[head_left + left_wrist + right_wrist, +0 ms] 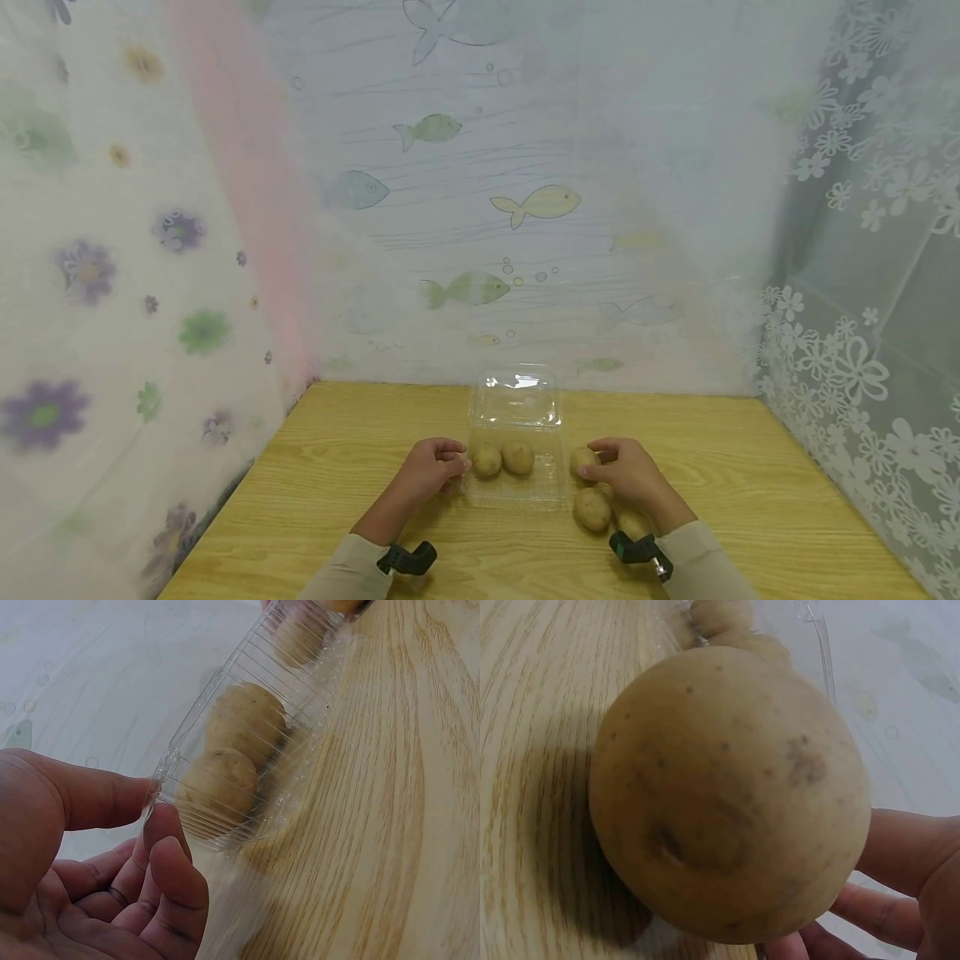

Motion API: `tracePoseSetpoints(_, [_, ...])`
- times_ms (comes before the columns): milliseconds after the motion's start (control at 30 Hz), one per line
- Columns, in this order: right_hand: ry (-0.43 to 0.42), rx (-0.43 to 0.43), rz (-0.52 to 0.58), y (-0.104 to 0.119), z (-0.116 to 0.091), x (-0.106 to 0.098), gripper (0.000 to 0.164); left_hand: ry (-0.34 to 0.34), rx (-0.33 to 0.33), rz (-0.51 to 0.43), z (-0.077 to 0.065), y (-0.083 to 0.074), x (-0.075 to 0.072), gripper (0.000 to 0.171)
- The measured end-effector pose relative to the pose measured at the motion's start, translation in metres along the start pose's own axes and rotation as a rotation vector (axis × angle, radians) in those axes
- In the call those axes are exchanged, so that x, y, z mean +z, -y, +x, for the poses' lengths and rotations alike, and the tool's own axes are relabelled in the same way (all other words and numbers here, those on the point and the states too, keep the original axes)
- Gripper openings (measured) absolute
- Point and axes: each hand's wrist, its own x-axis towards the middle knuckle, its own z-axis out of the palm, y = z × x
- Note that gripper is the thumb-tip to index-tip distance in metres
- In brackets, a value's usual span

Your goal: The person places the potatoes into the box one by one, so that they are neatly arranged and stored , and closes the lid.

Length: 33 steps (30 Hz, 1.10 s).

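Observation:
A clear plastic clamshell box (551, 487) stands on the table, its lid (517, 400) raised at the back. Inside, toward the left, two potatoes (517, 457) sit side by side. My left hand (433, 468) pinches the box's left rim between thumb and fingers, plainly seen in the left wrist view. To the right of the box, my right hand (626, 471) grips a potato (582, 461) between thumb and fingers. More potatoes (592, 509) lie just below that hand. One large potato (727, 795) fills the right wrist view and hides the fingertips.
The wooden table (337, 450) extends to both sides of the box. A fish-patterned sheet (450, 208) hangs behind it. Flowered curtains (112, 333) enclose the left and right sides. Each wrist carries a black camera mount (407, 558).

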Motion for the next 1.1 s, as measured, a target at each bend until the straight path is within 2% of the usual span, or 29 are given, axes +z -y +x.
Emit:
tracePoseSetpoints(600, [-0.004,-0.013,0.024,0.0017,-0.0006,-0.0013,0.055,0.017,-0.002,-0.026,-0.0021,-0.0013,-0.0006,0.039])
tracePoseSetpoints(1100, [-0.034,-0.038,-0.008,0.0066,-0.0006,-0.004,0.056,0.018,0.003,-0.02,-0.0022,0.0003,-0.0013,0.038])
